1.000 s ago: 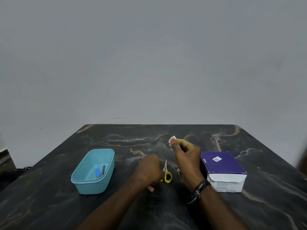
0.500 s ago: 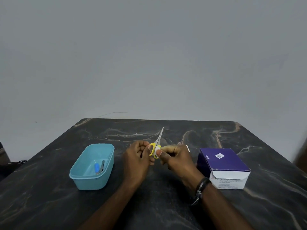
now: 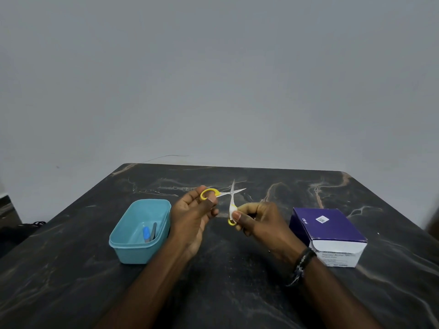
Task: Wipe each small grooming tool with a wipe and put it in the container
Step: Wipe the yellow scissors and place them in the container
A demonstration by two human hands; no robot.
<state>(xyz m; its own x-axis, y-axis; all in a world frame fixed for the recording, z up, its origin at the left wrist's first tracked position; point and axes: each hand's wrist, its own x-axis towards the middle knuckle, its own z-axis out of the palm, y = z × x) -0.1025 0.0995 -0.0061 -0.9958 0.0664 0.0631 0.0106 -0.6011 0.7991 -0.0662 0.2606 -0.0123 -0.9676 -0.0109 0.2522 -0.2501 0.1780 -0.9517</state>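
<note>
Lettering on the white front of the purple box (image 3: 327,230) is mostly too blurred to read; only "BD" and a word that looks like "Alcohol" come through, and a small square code sits on a white patch on its lid. One pair of small scissors (image 3: 231,195) with yellow handles is held above the counter (image 3: 71,281), blades spread apart and pointing away from the person. The left hand (image 3: 192,217) has its grip on one yellow loop, fingers curled round it. The right hand (image 3: 260,224) pinches the other handle through a small white wipe (image 3: 232,210), thumb pressed on the wipe. A dark beaded band circles the right wrist. One teal container (image 3: 140,233) stands on the counter just left of the left hand, well apart from the box on the right. Inside it lie two tools: a blue-handled one (image 3: 146,232) and a thin grey one (image 3: 154,230), side by side against the near right wall. The counter is dark stone with pale and rusty veins. Behind it rises a plain grey wall, with a thin wire showing above the far edge.
</note>
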